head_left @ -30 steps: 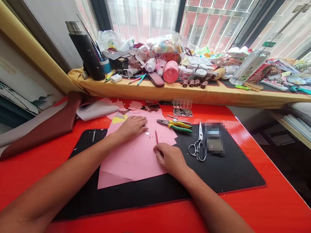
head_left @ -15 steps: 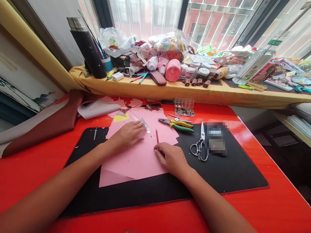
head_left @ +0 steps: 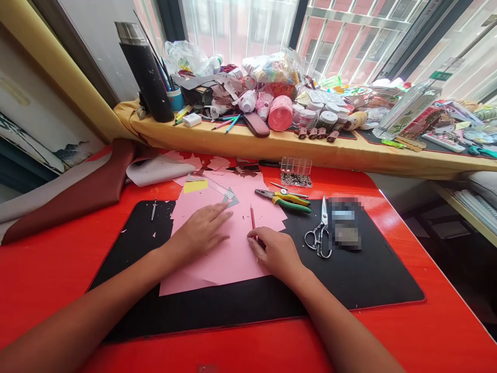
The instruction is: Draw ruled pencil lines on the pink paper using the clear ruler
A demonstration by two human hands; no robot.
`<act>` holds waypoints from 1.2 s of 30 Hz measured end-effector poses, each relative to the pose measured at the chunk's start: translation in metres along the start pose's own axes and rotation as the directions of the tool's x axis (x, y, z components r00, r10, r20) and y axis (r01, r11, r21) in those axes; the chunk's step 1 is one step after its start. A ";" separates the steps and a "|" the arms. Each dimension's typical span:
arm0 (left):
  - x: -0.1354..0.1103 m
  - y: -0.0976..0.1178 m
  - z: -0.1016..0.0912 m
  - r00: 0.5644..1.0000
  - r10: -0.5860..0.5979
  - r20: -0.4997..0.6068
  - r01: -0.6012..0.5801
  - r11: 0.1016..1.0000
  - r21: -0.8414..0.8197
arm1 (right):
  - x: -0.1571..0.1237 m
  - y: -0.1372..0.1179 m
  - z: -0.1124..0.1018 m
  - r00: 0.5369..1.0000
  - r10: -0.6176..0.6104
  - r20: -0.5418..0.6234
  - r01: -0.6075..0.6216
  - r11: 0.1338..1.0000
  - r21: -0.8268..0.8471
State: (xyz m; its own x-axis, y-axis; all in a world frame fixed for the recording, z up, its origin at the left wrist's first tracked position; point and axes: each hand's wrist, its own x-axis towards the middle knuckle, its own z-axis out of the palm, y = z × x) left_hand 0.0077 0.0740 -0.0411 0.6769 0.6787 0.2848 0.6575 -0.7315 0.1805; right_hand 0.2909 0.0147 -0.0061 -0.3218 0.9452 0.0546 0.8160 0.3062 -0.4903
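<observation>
My left hand (head_left: pixel 204 225) is over the pink paper (head_left: pixel 217 267), its fingers spread and holding nothing. Just beyond its fingertips lie a small grey piece (head_left: pixel 233 198) and a clear ruler (head_left: pixel 218 187). A red pencil (head_left: pixel 253 215) is gripped in my right hand (head_left: pixel 274 248), with its tip pointing away from me. That hand rests at the paper's right side. A yellow piece (head_left: pixel 195 186) lies near the paper's far left corner. Beneath the paper is a black mat (head_left: pixel 373 269).
Right of the paper lie yellow-green pliers (head_left: pixel 291 201), scissors (head_left: pixel 320 233) and an open clear box of small metal parts (head_left: pixel 295 178). A slim metal tool (head_left: pixel 154 210) is at the left. Brown sheet material (head_left: pixel 97 191) lies far left. A cluttered sill (head_left: pixel 233 139) runs behind.
My left hand has drawn back slightly toward me, leaving the grey piece and ruler more exposed. The right hand keeps the pencil in about the same place. The view has shifted slightly.
</observation>
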 end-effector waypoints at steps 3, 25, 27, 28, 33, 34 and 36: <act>-0.027 0.026 0.004 0.999 0.037 0.029 -0.036 0.999 -0.017 | 0.000 0.000 -0.001 1.000 0.000 0.020 0.000 1.000 0.000; -0.048 0.043 -0.029 1.000 0.026 0.012 -0.024 0.991 -0.129 | -0.004 0.007 -0.004 0.987 0.105 -0.126 -0.057 0.940 0.336; -0.052 0.041 -0.034 1.000 0.011 0.012 -0.009 0.990 -0.139 | -0.003 0.007 -0.004 0.983 0.129 -0.129 -0.066 0.912 0.404; -0.053 0.039 -0.036 1.000 0.000 0.009 0.001 0.990 -0.141 | -0.003 0.006 -0.005 0.981 0.142 -0.131 -0.071 0.897 0.436; -0.055 0.023 -0.046 0.990 -0.093 -0.108 0.073 0.981 -0.179 | -0.002 0.006 -0.006 0.960 0.201 -0.193 -0.068 0.841 0.537; -0.055 0.020 -0.048 0.981 -0.129 -0.146 0.099 0.975 -0.199 | -0.002 0.005 -0.007 0.955 0.212 -0.208 -0.065 0.832 0.551; -0.055 0.014 -0.050 0.954 -0.212 -0.211 0.161 0.958 -0.237 | -0.002 0.005 -0.007 0.944 0.233 -0.232 -0.059 0.814 0.577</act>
State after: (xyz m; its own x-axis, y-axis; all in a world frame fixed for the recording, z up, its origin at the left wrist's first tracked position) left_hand -0.0364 0.0230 -0.0073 0.4366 0.7893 0.4317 0.6602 -0.6070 0.4423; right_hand 0.2990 0.0150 -0.0024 -0.0026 0.9903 0.1388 0.4063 0.1279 -0.9047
